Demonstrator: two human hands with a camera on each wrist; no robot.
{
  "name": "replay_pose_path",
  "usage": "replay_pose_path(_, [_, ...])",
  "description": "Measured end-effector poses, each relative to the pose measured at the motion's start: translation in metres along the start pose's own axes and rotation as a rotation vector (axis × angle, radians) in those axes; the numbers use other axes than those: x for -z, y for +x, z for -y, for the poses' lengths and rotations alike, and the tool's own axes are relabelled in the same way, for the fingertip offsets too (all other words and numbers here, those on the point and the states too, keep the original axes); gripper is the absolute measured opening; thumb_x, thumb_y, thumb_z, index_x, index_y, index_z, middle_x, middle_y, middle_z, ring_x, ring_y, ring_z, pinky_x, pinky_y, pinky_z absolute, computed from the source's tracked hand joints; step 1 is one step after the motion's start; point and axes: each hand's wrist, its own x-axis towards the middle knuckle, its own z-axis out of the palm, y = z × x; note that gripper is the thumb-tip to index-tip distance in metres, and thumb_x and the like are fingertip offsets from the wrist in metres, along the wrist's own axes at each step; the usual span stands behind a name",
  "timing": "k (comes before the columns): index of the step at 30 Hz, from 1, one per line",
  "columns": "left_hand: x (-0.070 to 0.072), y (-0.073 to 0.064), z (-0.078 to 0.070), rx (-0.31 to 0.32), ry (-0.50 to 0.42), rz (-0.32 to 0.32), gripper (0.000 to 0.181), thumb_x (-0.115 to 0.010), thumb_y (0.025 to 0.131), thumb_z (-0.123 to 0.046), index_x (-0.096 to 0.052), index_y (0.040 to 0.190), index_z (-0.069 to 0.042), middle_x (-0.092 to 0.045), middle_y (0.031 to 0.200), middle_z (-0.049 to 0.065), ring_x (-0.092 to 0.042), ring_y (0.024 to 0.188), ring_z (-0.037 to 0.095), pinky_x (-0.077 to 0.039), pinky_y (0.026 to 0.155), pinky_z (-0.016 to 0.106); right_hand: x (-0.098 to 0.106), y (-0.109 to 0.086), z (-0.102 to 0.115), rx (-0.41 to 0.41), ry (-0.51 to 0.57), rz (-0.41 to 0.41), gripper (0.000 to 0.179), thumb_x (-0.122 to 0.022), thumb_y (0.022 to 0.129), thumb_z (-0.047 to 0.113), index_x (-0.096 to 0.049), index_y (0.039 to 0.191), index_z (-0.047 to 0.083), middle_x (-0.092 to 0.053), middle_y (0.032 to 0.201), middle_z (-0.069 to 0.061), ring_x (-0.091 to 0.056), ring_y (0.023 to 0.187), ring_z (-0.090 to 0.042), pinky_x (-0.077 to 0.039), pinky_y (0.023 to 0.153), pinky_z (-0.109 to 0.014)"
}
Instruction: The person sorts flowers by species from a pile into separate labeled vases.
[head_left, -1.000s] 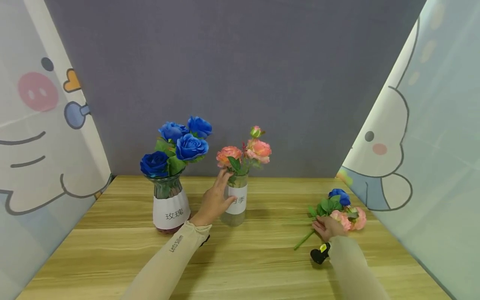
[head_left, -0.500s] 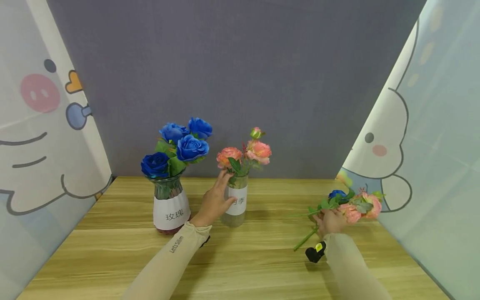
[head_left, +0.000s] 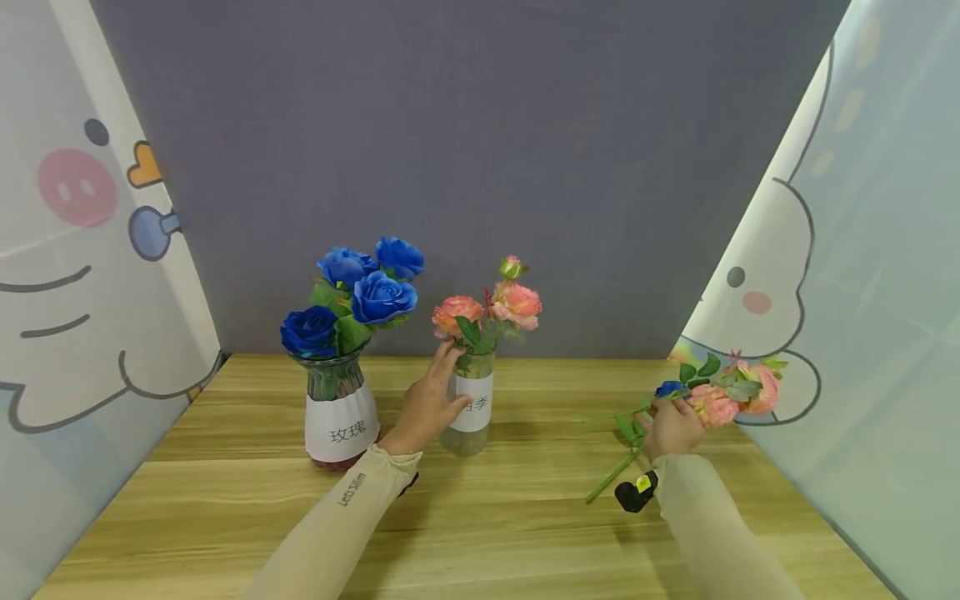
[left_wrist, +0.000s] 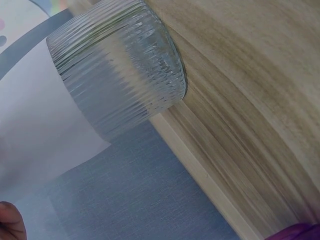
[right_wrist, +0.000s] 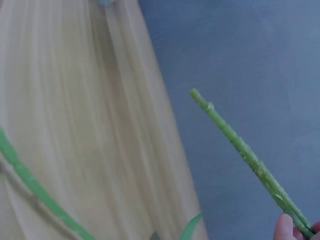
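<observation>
In the head view my left hand (head_left: 427, 404) holds the ribbed glass vase (head_left: 467, 442), thumb over its white paper label. Coral-pink flowers (head_left: 517, 304) stand in that vase. The left wrist view shows the vase's clear base (left_wrist: 130, 70) on the wood and a fingertip (left_wrist: 11, 220) beside the label. At the right, my right hand (head_left: 673, 429) pinches the stem of a pink flower spray (head_left: 716, 404), its blooms pointing right. The cut stem (right_wrist: 245, 152) sticks out past my thumb in the right wrist view. A blue rose (head_left: 670, 388) lies partly hidden behind this hand, its green stem (head_left: 611, 481) on the table.
Left of my left hand stands a flared glass vase (head_left: 324, 382) with a white label and several blue roses (head_left: 384, 296). A dark grey panel (head_left: 480, 167) rises behind the wooden table (head_left: 525, 533). Cartoon-printed side walls (head_left: 885, 333) flank it.
My right hand has moved up and slightly right with the pink flower spray, drawing it away from the blue rose. My left hand has stayed at the vase.
</observation>
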Motion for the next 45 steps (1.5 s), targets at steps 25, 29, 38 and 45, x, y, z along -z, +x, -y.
replay_pose_path(25, [0.002,0.002,-0.001,-0.015,0.013,-0.009,0.074,-0.082,0.075,-0.007,-0.040,0.136,-0.005,-0.036,0.147,0.023,-0.044,0.048,0.011,-0.038,0.044,0.026,-0.048,-0.017,0.064,0.043,0.081,0.002,0.061,-0.046,0.094,-0.001,-0.026,0.151,0.008,-0.038,0.136,-0.011,-0.048,0.083,-0.011,-0.052,0.081,-0.032])
replay_pose_path(29, [0.001,0.000,-0.002,0.005,0.013,0.000,0.074,-0.083,0.075,-0.008,-0.041,0.136,-0.005,-0.036,0.147,0.023,-0.043,0.048,0.010,-0.037,0.044,0.026,-0.055,-0.028,0.065,0.088,0.081,0.011,0.057,-0.051,0.092,-0.001,-0.034,0.146,0.006,-0.053,0.106,-0.003,-0.053,0.074,-0.010,-0.053,0.062,-0.023])
replay_pose_path(38, [0.000,-0.001,-0.003,-0.006,0.000,-0.016,0.075,-0.083,0.074,-0.007,-0.040,0.136,-0.003,-0.035,0.147,0.025,-0.046,0.049,0.012,-0.038,0.045,0.027,-0.070,-0.045,0.057,0.248,0.118,0.027,0.043,-0.055,0.090,-0.004,-0.043,0.131,-0.002,-0.040,0.063,0.002,-0.046,0.058,-0.009,-0.050,0.050,-0.022])
replay_pose_path(45, [0.000,-0.001,-0.004,-0.008,0.009,-0.014,0.076,-0.082,0.074,-0.006,-0.039,0.137,-0.003,-0.035,0.147,0.024,-0.045,0.049,0.012,-0.037,0.045,0.027,-0.081,-0.049,0.054,0.242,0.130,0.018,0.036,-0.055,0.090,-0.005,-0.046,0.124,0.001,-0.040,0.070,0.000,-0.047,0.060,-0.010,-0.049,0.050,-0.022])
